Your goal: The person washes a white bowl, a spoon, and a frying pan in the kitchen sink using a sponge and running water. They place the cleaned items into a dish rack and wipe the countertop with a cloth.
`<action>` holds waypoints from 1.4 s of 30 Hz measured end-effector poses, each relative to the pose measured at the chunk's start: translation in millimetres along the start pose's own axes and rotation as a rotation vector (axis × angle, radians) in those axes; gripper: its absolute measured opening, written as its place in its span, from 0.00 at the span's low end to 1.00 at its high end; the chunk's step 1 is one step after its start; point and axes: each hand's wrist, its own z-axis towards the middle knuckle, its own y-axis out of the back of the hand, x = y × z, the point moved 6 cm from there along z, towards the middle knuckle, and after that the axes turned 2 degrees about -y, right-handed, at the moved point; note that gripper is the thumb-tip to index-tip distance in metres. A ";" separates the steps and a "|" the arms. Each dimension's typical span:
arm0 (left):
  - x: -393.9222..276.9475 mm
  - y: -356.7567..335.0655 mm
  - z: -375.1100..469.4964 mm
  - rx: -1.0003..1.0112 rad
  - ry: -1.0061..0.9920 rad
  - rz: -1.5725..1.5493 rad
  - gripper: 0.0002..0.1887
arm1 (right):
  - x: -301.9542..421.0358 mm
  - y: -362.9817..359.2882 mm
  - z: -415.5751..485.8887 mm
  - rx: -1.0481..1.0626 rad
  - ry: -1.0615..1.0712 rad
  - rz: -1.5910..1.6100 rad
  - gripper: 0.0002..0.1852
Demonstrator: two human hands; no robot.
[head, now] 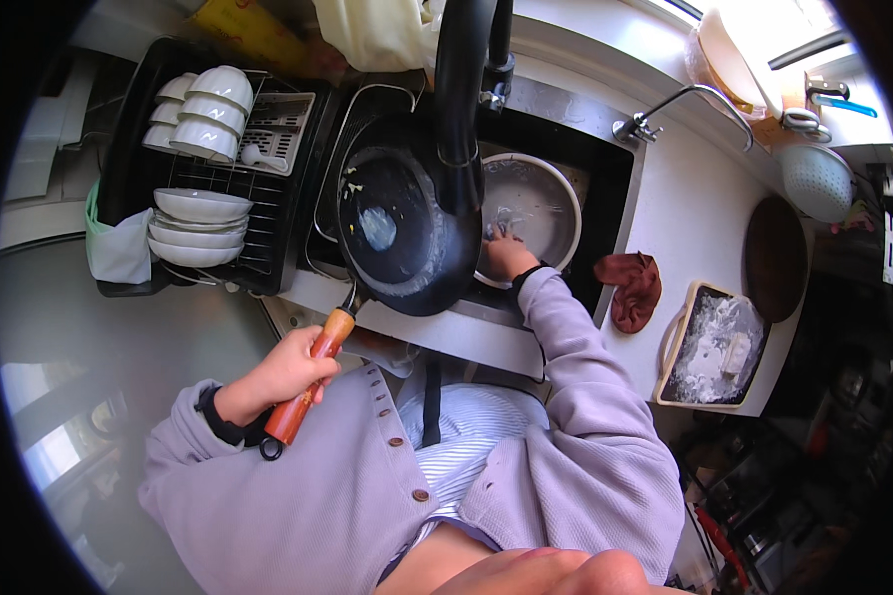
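Note:
My left hand (286,372) grips the reddish wooden handle (309,383) of a black frying pan (402,260), which is held over the left part of the sink (629,201). Pale residue and small yellowish food bits cling to the pan's inside. Beneath the black faucet (461,97), a round basin (543,201) with a pale rim holds water in the sink. My right hand (510,251) reaches into this basin at its near left side. Its fingertips are partly in the water, and whether they hold anything is hidden.
On the left, a black dish rack (275,245) carries stacked white bowls (212,111) and plates (201,238). Right of the sink lie a brown cloth (635,291) and a cutting board (696,338) dusted with white powder. A slim tap (685,97) stands behind; a colander (816,181) sits far right.

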 end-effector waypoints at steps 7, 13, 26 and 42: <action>-12.0 -6.7 1.6 0.045 0.038 0.037 0.14 | -52.7 -27.1 4.5 0.136 -0.379 -0.048 0.15; -28.2 -20.8 22.0 0.096 0.023 0.067 0.11 | -100.7 58.4 -49.0 -0.097 -0.299 0.427 0.14; -32.0 -73.7 81.5 0.317 0.131 -0.055 0.10 | -50.0 68.1 -77.2 -0.348 -0.197 0.374 0.48; -5.7 -63.0 94.0 0.354 0.144 -0.110 0.10 | -45.3 22.3 32.0 -0.030 -0.283 0.502 0.18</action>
